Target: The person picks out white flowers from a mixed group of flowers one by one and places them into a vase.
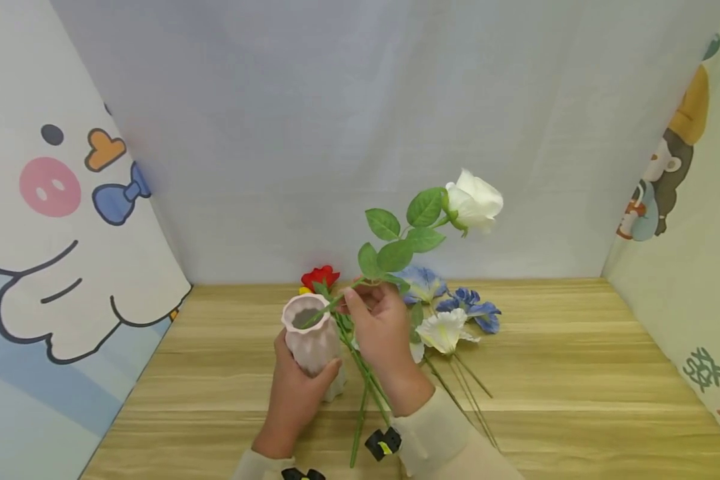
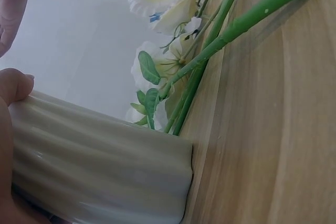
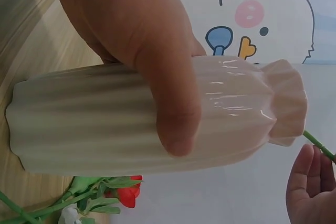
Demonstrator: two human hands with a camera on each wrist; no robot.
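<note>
A pale pink ribbed vase (image 1: 313, 350) with a scalloped rim stands on the wooden table. My left hand (image 1: 297, 393) grips its side, thumb across the front, as the right wrist view shows with the thumb lying over the glossy vase (image 3: 231, 108). Above the rim, my right hand (image 1: 387, 330) pinches the green stem of a white artificial rose (image 1: 474, 201). The rose leans up to the right, and its lower stem runs into the vase's mouth. In the right wrist view, the fingers of my right hand (image 3: 310, 182) are near the rim.
A red flower (image 1: 320, 276) lies behind the vase. Right of my hands are blue flowers (image 1: 469, 307) and a white flower (image 1: 444, 331), their stems stretching toward the front of the table (image 1: 552, 373). A grey cloth backdrop (image 1: 276, 133) rises behind, with printed panels at both sides.
</note>
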